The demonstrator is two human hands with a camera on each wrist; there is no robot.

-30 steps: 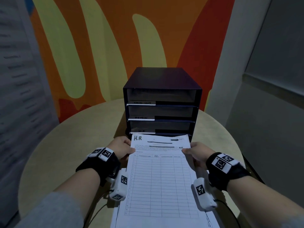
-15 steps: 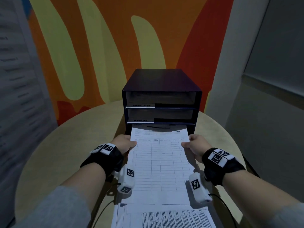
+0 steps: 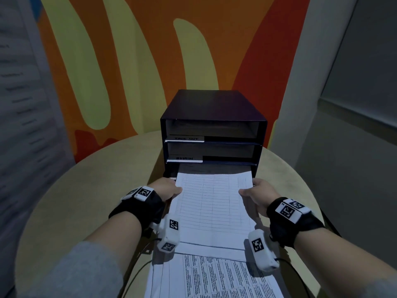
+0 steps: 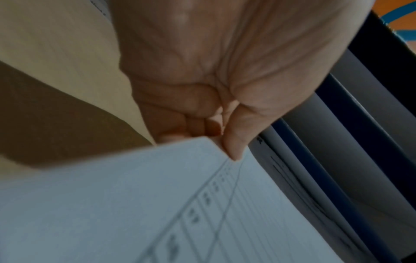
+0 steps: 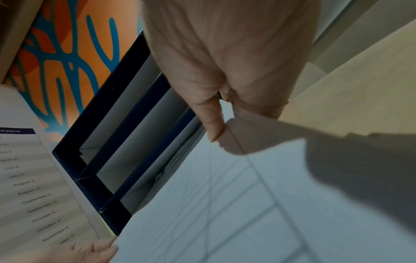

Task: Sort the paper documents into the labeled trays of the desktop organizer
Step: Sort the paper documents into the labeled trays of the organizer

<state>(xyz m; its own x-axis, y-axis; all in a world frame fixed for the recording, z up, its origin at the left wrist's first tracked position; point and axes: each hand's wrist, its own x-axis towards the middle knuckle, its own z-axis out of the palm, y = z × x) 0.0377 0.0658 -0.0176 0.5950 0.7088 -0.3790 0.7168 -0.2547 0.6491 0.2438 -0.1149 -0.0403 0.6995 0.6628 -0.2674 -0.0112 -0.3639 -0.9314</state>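
Note:
A white sheet with a printed table (image 3: 212,203) lies half inside the bottom tray of the dark blue three-tray organizer (image 3: 212,108). My left hand (image 3: 169,189) pinches its left edge, thumb on top, as the left wrist view shows with the left hand (image 4: 221,140) on the sheet (image 4: 135,204). My right hand (image 3: 255,191) pinches the right edge; in the right wrist view the right hand (image 5: 221,131) holds the sheet (image 5: 236,213) at the organizer (image 5: 101,110). The sheet's head is hidden inside the tray.
A stack of printed documents (image 3: 214,276) lies on the round beige table (image 3: 86,190) near me, under the held sheet. White labels (image 3: 185,138) mark the upper two trays. An orange and yellow wall (image 3: 150,50) stands behind the organizer. Another printed page (image 5: 33,178) shows at the left.
Both hands have pushed the sheet forward into the bottom tray; its "H.R" heading has slid out of sight inside. The stack underneath has come into view.

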